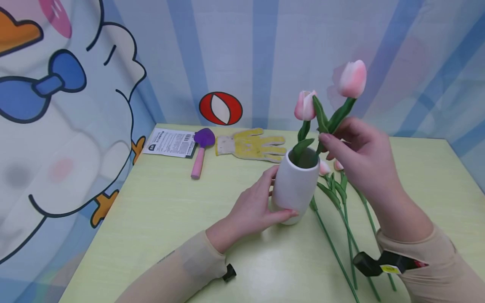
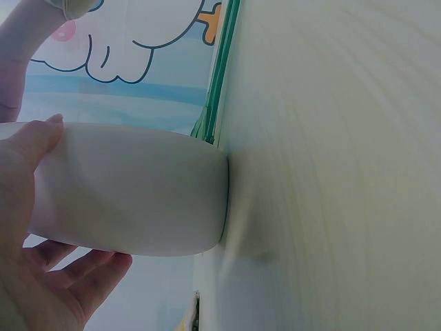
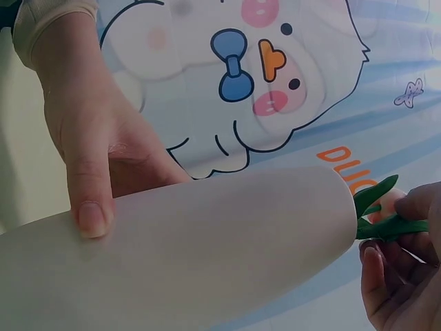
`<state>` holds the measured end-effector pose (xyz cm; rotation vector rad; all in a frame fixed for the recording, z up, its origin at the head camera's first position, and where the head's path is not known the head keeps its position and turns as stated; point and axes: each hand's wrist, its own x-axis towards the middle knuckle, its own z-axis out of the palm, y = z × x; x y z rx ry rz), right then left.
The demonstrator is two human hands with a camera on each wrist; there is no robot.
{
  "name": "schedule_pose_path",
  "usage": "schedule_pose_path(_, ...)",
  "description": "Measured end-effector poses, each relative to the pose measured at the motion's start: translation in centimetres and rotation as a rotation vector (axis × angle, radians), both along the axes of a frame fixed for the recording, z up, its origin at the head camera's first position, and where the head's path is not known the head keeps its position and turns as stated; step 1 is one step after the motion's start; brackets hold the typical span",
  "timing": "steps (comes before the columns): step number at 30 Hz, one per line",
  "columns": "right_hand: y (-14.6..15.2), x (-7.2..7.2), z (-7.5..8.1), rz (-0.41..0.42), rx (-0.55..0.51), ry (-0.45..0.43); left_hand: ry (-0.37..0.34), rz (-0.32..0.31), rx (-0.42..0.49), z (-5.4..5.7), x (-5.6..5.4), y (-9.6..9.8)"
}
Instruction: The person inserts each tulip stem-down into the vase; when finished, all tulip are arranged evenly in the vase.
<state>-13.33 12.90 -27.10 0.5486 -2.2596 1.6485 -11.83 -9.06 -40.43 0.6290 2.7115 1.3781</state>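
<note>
A white vase [image 1: 294,189] stands slightly tilted on the table, gripped around its side by my left hand [image 1: 251,204]. One pink tulip [image 1: 305,106] is inside it, its leaves showing above the rim. My right hand [image 1: 363,155] pinches the stem and leaves of a second pink tulip [image 1: 353,79] just over the rim, with the stem's lower end down in the vase. In the right wrist view, the fingers [image 3: 413,203] hold the green stem right at the vase mouth. The left wrist view shows the vase base [image 2: 213,200] close against the tabletop.
Several more tulips [image 1: 342,210] lie on the table right of the vase. Along the back are a white printed packet [image 1: 170,142], a purple and pink toy trowel [image 1: 203,141] and a yellow and white glove [image 1: 254,145]. A printed curtain [image 1: 265,54] rises behind the table.
</note>
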Motion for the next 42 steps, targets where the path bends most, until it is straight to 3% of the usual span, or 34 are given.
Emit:
schedule_pose_path(11,0.1,-0.1,-0.5,0.024,0.037,0.041,-0.01,-0.003,0.013,-0.1,0.0,0.0)
schedule_pose_path(42,-0.2,-0.4,-1.2,0.008,0.111,0.01,0.027,-0.018,0.011,-0.2,-0.1,0.0)
